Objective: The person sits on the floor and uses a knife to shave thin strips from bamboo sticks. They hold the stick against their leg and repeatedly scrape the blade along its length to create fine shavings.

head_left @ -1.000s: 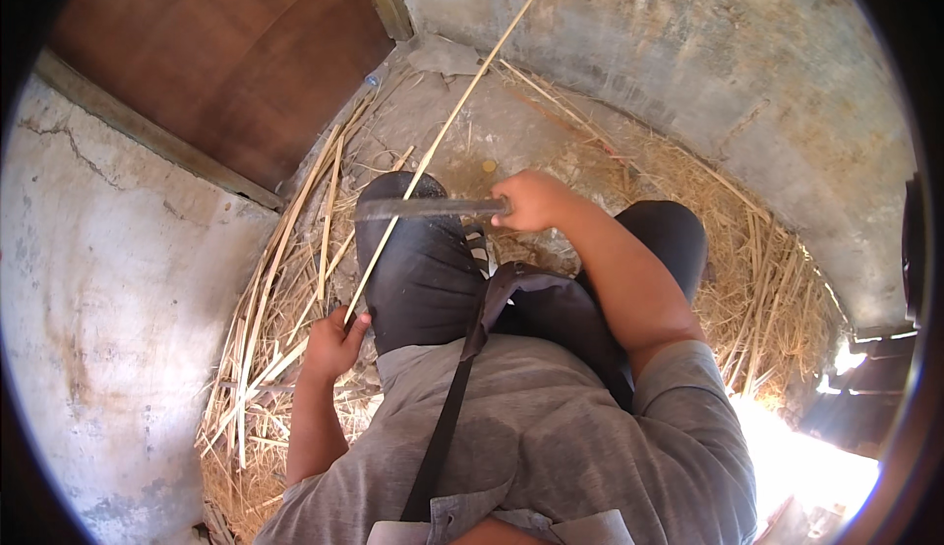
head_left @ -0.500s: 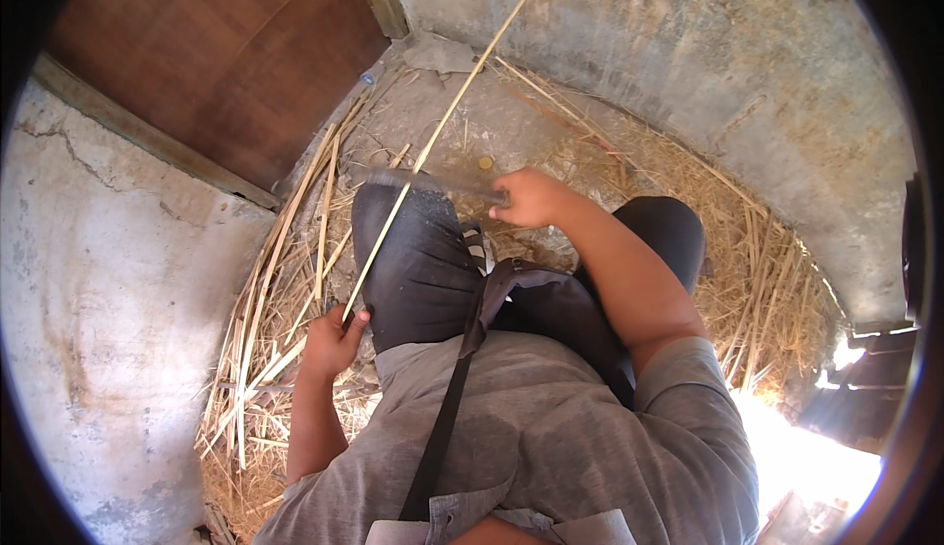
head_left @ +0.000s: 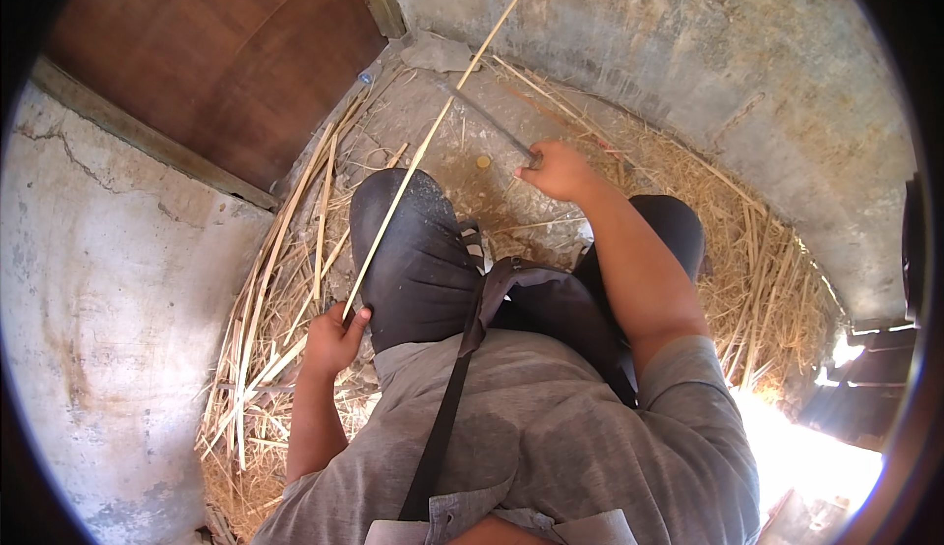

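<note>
My left hand [head_left: 334,338] is closed around the near end of a long, thin, pale bamboo strip [head_left: 433,132]. The strip slants across my left knee and reaches up toward the far wall. In my right hand [head_left: 559,171] is a long knife [head_left: 492,124], gripped at its handle. Its dark, narrow blade points up and left, and its slightly blurred tip comes close to the strip beyond my knee; I cannot tell whether they touch.
Split strips [head_left: 258,279] lie in a bundle along the left wall. Shavings and straw [head_left: 777,289] cover the floor on the right. A brown door panel [head_left: 216,63] stands at the far left, a stained wall [head_left: 669,43] at the back. A small yellowish disc [head_left: 483,161] lies between my knees.
My right hand has moved farther away and slightly right. The knife has swung from lying across the strip at my knee to a spot farther up it. My left hand stays in place.
</note>
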Available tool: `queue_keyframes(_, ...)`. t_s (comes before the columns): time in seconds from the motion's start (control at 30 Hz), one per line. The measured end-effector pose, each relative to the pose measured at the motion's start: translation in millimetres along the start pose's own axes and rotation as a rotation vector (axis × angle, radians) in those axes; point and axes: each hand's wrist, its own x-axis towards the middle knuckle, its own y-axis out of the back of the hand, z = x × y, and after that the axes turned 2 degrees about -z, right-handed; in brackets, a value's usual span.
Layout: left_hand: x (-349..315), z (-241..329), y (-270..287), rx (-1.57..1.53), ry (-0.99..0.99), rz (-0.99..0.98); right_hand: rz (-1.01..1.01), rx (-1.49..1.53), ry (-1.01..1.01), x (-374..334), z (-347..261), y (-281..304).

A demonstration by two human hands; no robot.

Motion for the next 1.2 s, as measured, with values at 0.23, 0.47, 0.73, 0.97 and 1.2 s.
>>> queue_keyframes(0.23, -2, 0, -3, -0.013, -0.009, 0.015, -0.270, -0.050, 0.311, -9, -30, -31)
queue_keyframes(0.47, -1, -1, -6, -0.028, -0.029, 0.029, -0.214, -0.123, 0.223, -7, -26, -16)
queue_keyframes(0.73, 0, 0, -7, -0.010, -0.013, 0.012, 0.006, 0.029, 0.066, 0, -4, -19)
queue_keyframes(0.97, 0, -5, -12, -0.046, -0.031, 0.031, -0.212, -0.014, 0.285, -7, -24, -29)
queue_keyframes(1.2, 1, -5, -10, 0.005, -0.039, 0.027, -0.208, -0.058, 0.260, -3, -18, -24)
